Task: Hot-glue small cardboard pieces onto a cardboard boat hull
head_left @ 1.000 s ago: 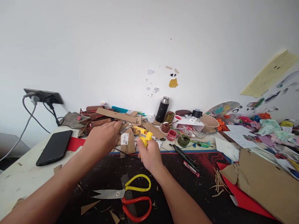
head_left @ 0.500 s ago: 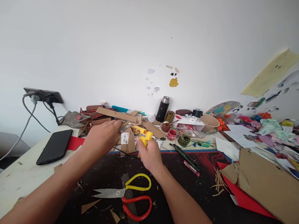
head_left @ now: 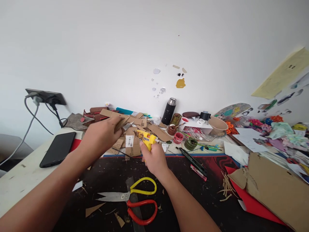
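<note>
The dark mat (head_left: 106,180) spreads below the fingers and toward the wearer, and the loose cardboard pile (head_left: 159,132) lies just beyond them. Scissors (head_left: 123,196) rest on the mat, nearer the wearer than either set of fingers, their blades parted. The right hand (head_left: 155,159) has its fingers wrapped round the grip of a yellow glue gun (head_left: 150,138), whose stained front end points toward the left hand (head_left: 102,132). That gun looks light and rigid, smooth plastic that should sit steadily by its handle; the nozzle may be hot, so fingers belong well behind it. Smallest is a cardboard piece (head_left: 122,123) pinched at the left fingertips, apart from the nozzle; it is probably very light, stiff when flat but easy to crease, and best taken by its edges. How the left fingers sit behind it cannot be told. Compared with half a second ago, the left hand is drawn back from the pile, the pinched piece shows more plainly, and more cardboard is uncovered right of that hand, while the right hand's hold is much the same.
</note>
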Available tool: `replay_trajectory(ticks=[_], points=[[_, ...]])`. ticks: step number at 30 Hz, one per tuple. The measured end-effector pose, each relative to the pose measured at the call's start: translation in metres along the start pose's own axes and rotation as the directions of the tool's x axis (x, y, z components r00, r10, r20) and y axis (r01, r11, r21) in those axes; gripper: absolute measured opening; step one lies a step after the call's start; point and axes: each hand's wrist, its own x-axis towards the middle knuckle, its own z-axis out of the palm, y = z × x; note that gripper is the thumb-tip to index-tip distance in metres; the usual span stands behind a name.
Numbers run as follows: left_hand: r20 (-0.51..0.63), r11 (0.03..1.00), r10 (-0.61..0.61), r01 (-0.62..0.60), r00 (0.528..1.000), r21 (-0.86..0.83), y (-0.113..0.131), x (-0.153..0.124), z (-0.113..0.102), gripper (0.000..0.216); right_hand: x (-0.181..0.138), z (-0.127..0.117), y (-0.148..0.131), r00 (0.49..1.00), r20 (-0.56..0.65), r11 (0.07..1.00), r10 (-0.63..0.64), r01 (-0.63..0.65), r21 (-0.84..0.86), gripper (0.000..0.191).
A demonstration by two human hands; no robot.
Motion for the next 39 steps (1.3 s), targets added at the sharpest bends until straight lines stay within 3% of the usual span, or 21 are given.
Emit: replay_trajectory(ticks=[3,6,9,13,18,26,30,34,36,39], points=[[-0.064,0.985,-0.122,0.113,0.990,-0.126,-0.013,0.005,-0.009,0.050,-0.004,0.001,-0.004,0.992,0.108,0.991,-0.062,0.074,-0.108,0.059],[-0.077,0.961,-0.195,0.175,0.978,-0.215,-0.024,0.009,-0.012,0.054,-0.011,0.006,-0.009,0.953,0.238,0.937,-0.186,0.245,-0.249,0.044],[-0.078,0.954,-0.179,0.154,0.981,-0.257,-0.027,0.011,-0.009,0.054,-0.019,0.014,-0.014,0.882,0.388,0.838,-0.267,0.411,-0.358,0.036],[-0.011,0.950,-0.139,0.130,0.990,-0.284,-0.026,0.014,-0.004,0.055,-0.026,0.026,-0.016,0.804,0.536,0.749,-0.256,0.516,-0.416,0.031],[0.020,0.924,-0.035,0.040,0.999,-0.379,-0.027,0.015,0.003,0.048,-0.026,0.029,-0.016,0.757,0.594,0.706,-0.272,0.577,-0.412,0.033],[0.042,0.889,0.047,-0.022,0.998,-0.458,-0.018,0.013,0.016,0.039,-0.023,0.020,-0.013,0.703,0.597,0.778,-0.387,0.596,-0.198,0.050],[0.056,0.866,0.056,-0.020,0.997,-0.500,-0.012,0.012,0.016,0.043,-0.021,0.013,-0.015,0.737,0.564,0.876,-0.373,0.479,-0.046,0.043],[0.063,0.876,0.064,-0.026,0.996,-0.481,-0.005,0.009,0.018,0.038,-0.016,0.008,-0.013,0.845,0.491,0.977,-0.210,0.206,0.064,0.039],[0.068,0.891,0.060,-0.023,0.996,-0.453,0.000,0.006,0.019,0.038,-0.013,0.009,-0.009,0.908,0.391,0.981,-0.152,0.091,0.171,0.039],[0.088,0.912,0.072,-0.030,0.993,-0.409,0.010,0.002,0.019,0.038,-0.006,0.009,-0.003,0.955,0.287,0.906,-0.070,-0.060,0.420,0.043]])
